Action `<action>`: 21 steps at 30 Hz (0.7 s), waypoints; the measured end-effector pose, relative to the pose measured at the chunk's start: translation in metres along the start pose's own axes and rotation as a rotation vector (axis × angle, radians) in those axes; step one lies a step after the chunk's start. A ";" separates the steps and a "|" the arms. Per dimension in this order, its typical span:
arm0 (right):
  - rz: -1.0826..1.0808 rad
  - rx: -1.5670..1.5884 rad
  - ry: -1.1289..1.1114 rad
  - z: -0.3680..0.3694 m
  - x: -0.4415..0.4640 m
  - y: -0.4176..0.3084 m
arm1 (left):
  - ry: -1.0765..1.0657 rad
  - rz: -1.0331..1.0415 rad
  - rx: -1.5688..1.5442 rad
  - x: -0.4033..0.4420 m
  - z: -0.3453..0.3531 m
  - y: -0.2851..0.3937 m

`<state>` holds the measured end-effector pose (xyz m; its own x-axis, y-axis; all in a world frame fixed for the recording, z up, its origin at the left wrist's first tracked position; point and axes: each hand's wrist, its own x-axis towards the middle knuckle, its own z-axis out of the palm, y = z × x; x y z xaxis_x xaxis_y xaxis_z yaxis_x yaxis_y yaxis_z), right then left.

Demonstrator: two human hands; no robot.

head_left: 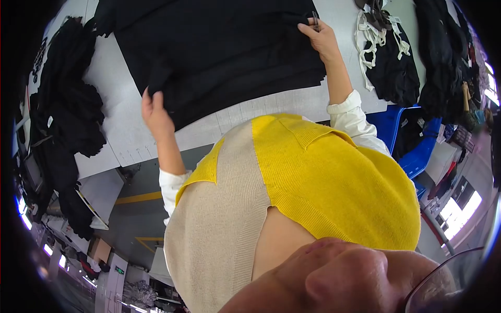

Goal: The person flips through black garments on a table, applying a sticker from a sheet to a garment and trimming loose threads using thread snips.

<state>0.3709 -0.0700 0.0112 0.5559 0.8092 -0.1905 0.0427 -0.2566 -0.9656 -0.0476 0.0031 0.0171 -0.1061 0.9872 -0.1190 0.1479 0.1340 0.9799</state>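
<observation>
A large black knit garment (219,57) lies spread over the white table at the top of the view. My left hand (157,119) pinches its near left edge, where the cloth bunches up between thumb and fingers. At the garment's right side is my right hand (322,40), its fingers curled around a small dark metal tool (315,20) that looks like thread snips. The right thumb points in towards the cloth; whether it also grips fabric I cannot make out.
Black garments are heaped at the table's left (68,99). To the right lie white straps (365,47) and a black garment (391,68). A blue chair (417,156) stands at the right. The white table (229,117) has ruler-like marks along its near edge.
</observation>
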 end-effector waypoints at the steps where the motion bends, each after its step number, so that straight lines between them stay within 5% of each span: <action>1: -0.057 -0.134 0.078 -0.005 0.003 0.007 | 0.073 -0.103 -0.067 -0.006 -0.017 0.011; 6: -0.017 -0.295 0.221 -0.048 -0.008 0.004 | 0.324 -0.290 -0.145 -0.018 -0.080 -0.020; 11: 0.063 -0.423 0.149 -0.063 -0.041 0.024 | 0.055 -0.443 0.457 -0.039 -0.076 -0.047; 15: 0.036 -0.453 0.147 -0.071 -0.062 0.039 | 0.052 0.025 0.509 -0.038 -0.090 -0.067; 21: -0.201 -0.419 0.246 -0.070 -0.082 0.026 | -0.027 -0.127 0.458 -0.033 -0.104 -0.072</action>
<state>0.3840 -0.1802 0.0138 0.6790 0.7290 0.0870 0.4690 -0.3396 -0.8153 -0.1570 -0.0483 -0.0328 -0.1270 0.9616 -0.2432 0.5546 0.2721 0.7863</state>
